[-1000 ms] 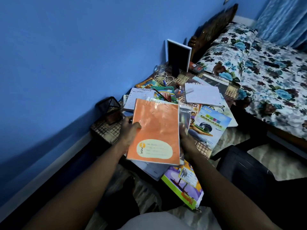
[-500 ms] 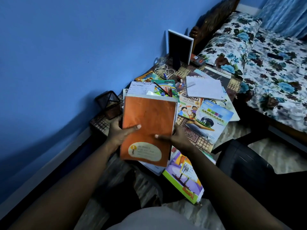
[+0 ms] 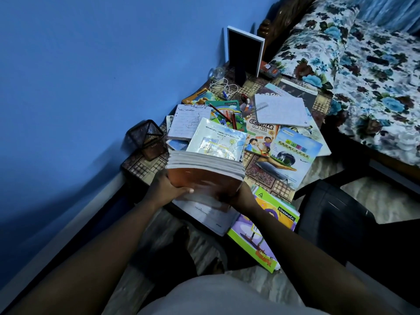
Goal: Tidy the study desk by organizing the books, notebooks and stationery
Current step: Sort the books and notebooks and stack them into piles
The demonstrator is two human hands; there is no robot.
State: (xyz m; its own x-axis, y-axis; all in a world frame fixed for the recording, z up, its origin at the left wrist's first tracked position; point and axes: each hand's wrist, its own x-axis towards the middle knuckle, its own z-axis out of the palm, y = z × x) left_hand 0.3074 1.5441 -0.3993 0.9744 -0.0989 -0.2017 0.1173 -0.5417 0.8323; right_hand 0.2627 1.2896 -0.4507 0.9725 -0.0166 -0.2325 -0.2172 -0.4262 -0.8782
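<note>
Stack [image 3: 205,176] of notebooks, orange cover on its near face, is held above the desk's [image 3: 145,170] near edge, gripped at its lower corners. The left hand [image 3: 167,189] curls round the lower left corner, fingers wrapped onto the cover; the right hand [image 3: 243,197] clasps the lower right corner, its fingers mostly hidden behind the stack. Half a second ago the orange cover stood nearly full-face to the camera, with the left thumb and the right fingers lying across it; now the stack is tipped away, so the cover is foreshortened and the grey page edges show along the top. A pale book [image 3: 218,139], hidden before, now shows just behind the stack, lying over other notebooks. The rest lies as it did: a white sheet [image 3: 204,215] under the stack, a green notebook [image 3: 261,235] overhanging the near edge by the right wrist, the Grammar book [image 3: 261,137] and Knowledge book [image 3: 293,153] to the right, red pencils [image 3: 227,117] farther back, and the mesh pen holder [image 3: 147,139] by the wall.
</note>
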